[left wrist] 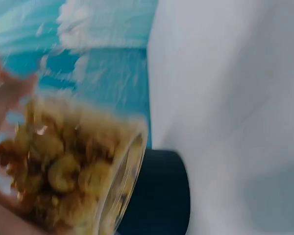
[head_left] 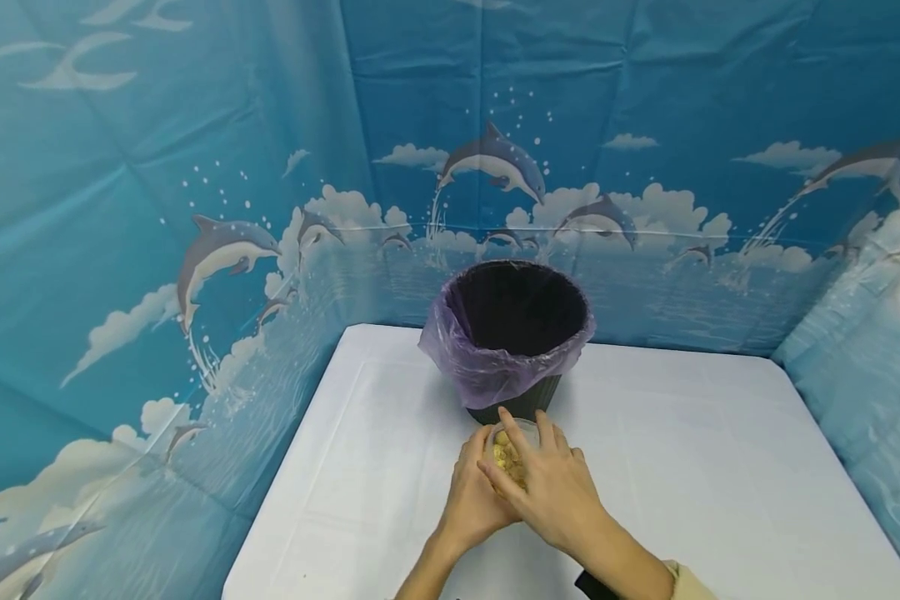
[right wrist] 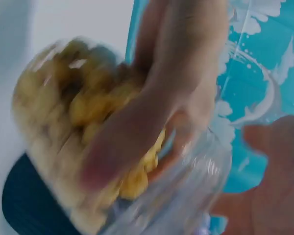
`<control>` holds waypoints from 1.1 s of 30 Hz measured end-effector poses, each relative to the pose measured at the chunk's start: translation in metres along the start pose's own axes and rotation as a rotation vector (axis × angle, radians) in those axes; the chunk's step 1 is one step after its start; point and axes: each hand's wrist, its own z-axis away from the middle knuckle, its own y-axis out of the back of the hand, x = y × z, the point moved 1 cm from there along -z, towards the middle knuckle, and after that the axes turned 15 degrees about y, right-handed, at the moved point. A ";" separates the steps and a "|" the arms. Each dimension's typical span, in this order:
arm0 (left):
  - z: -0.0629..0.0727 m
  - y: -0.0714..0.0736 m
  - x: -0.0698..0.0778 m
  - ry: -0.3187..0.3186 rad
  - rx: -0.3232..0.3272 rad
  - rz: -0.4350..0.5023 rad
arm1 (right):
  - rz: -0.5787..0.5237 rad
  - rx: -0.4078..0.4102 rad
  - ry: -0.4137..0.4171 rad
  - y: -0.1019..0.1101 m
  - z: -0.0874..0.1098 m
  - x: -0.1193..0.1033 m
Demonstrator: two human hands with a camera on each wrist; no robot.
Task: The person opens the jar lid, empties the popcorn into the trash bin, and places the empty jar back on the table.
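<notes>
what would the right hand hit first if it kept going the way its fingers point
Probably the black bin with the purple liner. The right hand, curled over the clear container of yellow snacks, points up-left toward the bin's base just beyond, though depth is unclear.

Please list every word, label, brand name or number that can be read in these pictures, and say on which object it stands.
None: no readable text in any view.
The clear container of yellow snacks, held in the left hand and the right hand: no label visible; both wrist views are blurred.
The black bin and the dolphin backdrop: pictures only, no writing.
</notes>
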 end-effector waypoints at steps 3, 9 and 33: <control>0.004 -0.013 0.002 -0.005 0.105 -0.094 | 0.064 -0.054 -0.023 -0.005 0.000 -0.002; 0.001 -0.003 -0.010 0.014 -0.031 0.066 | 0.025 -0.004 0.190 -0.009 0.006 0.016; 0.011 0.011 -0.053 0.114 -0.248 0.171 | 0.054 0.024 0.237 -0.028 0.053 0.165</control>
